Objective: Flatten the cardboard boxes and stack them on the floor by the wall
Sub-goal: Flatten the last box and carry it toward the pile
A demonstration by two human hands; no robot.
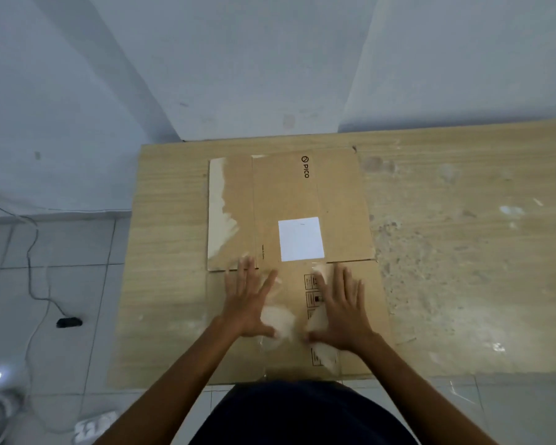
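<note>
Pressing flat with spread fingers, the left hand (249,300) and right hand (341,311) lie palm-down side by side on the near half of a flattened cardboard box (289,200) in the lower middle of the head view, gripping nothing. The box rests on a pale wooden table (463,252), its far edge just short of the table's back edge, its near edge close to the front edge at the person's dark clothing. A white label (300,239) sits at the box's centre, just above the fingertips. Bare tabletop runs wide to the right of the box, with a narrower strip on its left. At left of frame, tiled floor (61,284) lies open below the white wall (77,91), crossed by a thin cable (29,252).
</note>
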